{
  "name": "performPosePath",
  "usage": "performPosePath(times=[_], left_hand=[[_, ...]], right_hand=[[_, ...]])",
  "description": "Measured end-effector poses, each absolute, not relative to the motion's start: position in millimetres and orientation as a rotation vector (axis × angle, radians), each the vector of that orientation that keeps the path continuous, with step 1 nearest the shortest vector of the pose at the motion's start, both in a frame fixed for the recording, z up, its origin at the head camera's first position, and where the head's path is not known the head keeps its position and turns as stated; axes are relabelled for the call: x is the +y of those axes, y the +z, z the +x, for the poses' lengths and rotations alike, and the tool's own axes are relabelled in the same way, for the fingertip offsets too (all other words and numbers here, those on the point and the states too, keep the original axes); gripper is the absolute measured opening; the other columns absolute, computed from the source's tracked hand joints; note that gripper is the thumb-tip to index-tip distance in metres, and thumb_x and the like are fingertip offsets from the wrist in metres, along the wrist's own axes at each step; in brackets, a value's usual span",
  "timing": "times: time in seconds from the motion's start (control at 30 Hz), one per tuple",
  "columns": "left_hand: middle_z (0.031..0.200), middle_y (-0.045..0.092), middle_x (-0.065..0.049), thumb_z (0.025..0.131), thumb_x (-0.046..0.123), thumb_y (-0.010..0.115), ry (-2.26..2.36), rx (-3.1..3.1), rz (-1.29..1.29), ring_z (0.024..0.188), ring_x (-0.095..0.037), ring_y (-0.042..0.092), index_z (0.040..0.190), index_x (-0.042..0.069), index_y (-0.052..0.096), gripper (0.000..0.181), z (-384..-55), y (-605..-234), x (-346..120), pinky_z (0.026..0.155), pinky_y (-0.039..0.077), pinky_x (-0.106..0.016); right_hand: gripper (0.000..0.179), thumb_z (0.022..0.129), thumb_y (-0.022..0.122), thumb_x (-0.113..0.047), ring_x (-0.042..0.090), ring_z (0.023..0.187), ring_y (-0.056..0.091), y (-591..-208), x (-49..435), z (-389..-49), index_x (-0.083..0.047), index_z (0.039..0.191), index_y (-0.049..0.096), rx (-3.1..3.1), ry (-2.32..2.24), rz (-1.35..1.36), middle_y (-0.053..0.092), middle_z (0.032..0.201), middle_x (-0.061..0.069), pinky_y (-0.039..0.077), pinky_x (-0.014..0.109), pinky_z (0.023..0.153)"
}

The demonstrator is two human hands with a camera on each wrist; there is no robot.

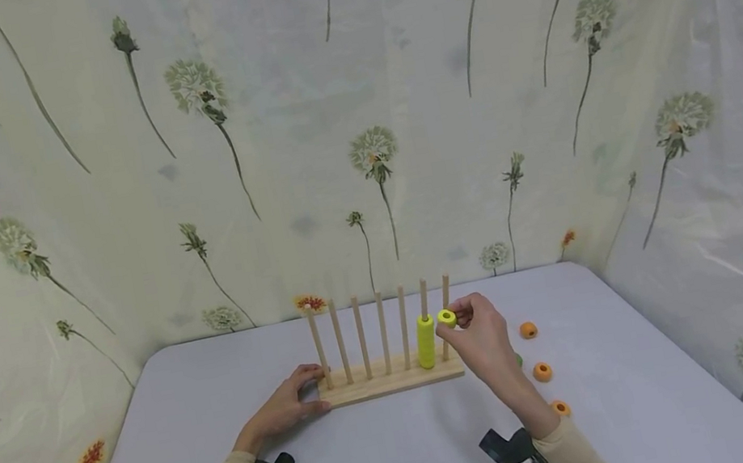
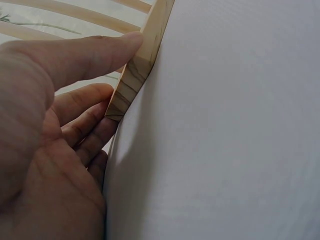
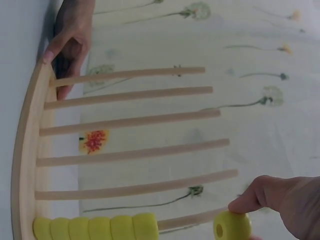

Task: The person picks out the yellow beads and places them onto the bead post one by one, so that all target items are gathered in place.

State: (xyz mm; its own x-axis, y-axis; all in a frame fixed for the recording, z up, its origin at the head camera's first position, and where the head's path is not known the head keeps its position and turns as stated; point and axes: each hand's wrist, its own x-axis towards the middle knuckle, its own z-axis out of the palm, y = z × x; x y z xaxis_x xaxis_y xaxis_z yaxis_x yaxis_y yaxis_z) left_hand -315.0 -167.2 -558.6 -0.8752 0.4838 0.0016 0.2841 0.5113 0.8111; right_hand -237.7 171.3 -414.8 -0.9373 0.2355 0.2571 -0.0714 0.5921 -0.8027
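Observation:
A wooden peg rack (image 1: pixel 390 383) with several upright pegs stands on the table. At its left end, my left hand (image 1: pixel 285 403) grips the base, thumb on the front edge and fingers behind; the left wrist view shows the thumb (image 2: pixel 107 54) touching the wood. Several yellow beads (image 1: pixel 426 343) are stacked on the second peg from the right. My right hand (image 1: pixel 483 337) pinches one more yellow bead (image 3: pixel 234 226) between thumb and fingers. That bead is near the top of the stacked peg, its hole showing, apart from the stack below.
Loose orange beads lie right of the rack: one at the back (image 1: pixel 528 330), one in the middle (image 1: pixel 543 372), and one partly behind the right wrist (image 1: pixel 561 408). A green piece (image 1: pixel 519 360) is mostly hidden by the right hand. A flower-printed curtain (image 1: pixel 299 153) hangs behind the table.

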Motion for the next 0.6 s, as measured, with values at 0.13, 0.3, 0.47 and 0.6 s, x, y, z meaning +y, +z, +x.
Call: performPosePath(times=[0.13,0.3,0.47,0.6], left_hand=[[0.149,0.038,-0.011,0.081,0.036,0.077,1.290,2.530,0.662,0.142,-0.039,0.029,0.138,0.009,0.051,0.069,-317,-560,-168,0.112,0.024,-0.062],[0.149,0.037,-0.011,0.081,0.036,0.077,1.285,2.534,0.660,0.142,-0.039,0.028,0.139,0.009,0.050,0.069,-316,-560,-168,0.112,0.024,-0.062],[0.149,0.037,-0.010,0.081,0.034,0.077,1.293,2.528,0.646,0.142,-0.038,0.028,0.139,0.008,0.050,0.068,-315,-558,-167,0.112,0.024,-0.062],[0.150,0.037,-0.009,0.081,0.033,0.077,1.290,2.526,0.628,0.143,-0.037,0.027,0.139,0.009,0.050,0.068,-316,-559,-167,0.113,0.023,-0.061]], right_hand=[[0.031,0.082,0.070,-0.019,0.023,0.089,0.055,-411,169,-241,-0.005,0.106,0.056,-2.480,1.288,-0.155,0.058,0.100,0.010,0.049,0.033,0.078],[0.032,0.082,0.069,-0.020,0.023,0.090,0.055,-405,165,-244,-0.004,0.107,0.057,-2.436,1.294,-0.153,0.058,0.101,0.010,0.048,0.034,0.079],[0.032,0.082,0.067,-0.021,0.023,0.090,0.053,-395,159,-246,-0.005,0.108,0.056,-2.383,1.305,-0.149,0.056,0.101,0.009,0.047,0.033,0.078],[0.034,0.083,0.067,-0.022,0.023,0.090,0.053,-387,154,-248,-0.004,0.110,0.056,-2.361,1.295,-0.138,0.056,0.101,0.009,0.047,0.033,0.077]])
